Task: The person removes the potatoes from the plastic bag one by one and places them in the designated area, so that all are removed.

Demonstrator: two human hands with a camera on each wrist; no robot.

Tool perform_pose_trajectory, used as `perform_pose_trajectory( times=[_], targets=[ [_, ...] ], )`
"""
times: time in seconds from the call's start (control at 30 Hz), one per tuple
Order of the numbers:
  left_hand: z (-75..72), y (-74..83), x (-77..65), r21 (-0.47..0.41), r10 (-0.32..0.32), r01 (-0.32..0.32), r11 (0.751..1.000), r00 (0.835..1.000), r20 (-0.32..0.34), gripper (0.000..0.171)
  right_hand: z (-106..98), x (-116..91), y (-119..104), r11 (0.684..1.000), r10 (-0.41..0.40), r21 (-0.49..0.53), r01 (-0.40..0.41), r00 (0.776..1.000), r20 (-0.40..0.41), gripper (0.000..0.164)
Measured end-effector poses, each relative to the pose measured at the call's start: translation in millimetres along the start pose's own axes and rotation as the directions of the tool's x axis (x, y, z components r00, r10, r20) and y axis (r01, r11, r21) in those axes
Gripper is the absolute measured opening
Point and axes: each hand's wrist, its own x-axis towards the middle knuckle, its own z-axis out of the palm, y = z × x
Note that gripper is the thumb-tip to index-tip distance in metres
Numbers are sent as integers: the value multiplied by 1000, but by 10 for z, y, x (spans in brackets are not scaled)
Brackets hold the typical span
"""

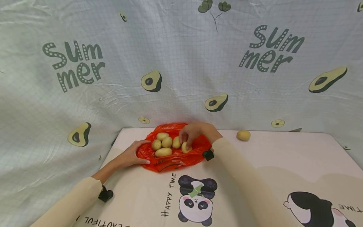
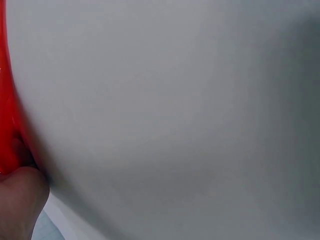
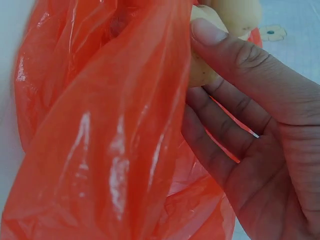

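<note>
A red plastic bag (image 1: 173,164) lies spread open on the far part of the table, with several yellow potatoes (image 1: 167,142) grouped inside it. My left hand (image 1: 134,154) holds the bag's left side, thumb and fingers spread around its edge; in the left wrist view only the thumb (image 2: 20,200) and a bit of fingertip show against the red plastic. Reaching into the bag's right part, my right hand (image 1: 195,132) pinches a potato (image 1: 185,148) between thumb and fingers. In the right wrist view, a fold of the bag (image 3: 110,150) partly hides that potato (image 3: 202,70).
A single potato (image 1: 243,135) lies on the table at the far right of the bag, near the back edge. The pale tablecloth (image 1: 141,195) bears a panda print in front of the bag. Behind the table hangs a patterned curtain (image 1: 181,63).
</note>
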Motion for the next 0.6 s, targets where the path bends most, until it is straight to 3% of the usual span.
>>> perform_pose_trajectory(
  times=[0.33, 0.6],
  targets=[
    [0, -8, 17, 41, 29, -28, 999, 999, -13, 88, 5, -57, -119, 997, 60, -54, -58, 998, 37, 20],
    [4, -12, 14, 42, 18, -18, 999, 1000, -11, 88, -34, -100, -65, 998, -59, 8, 59, 998, -25, 22]
  ],
)
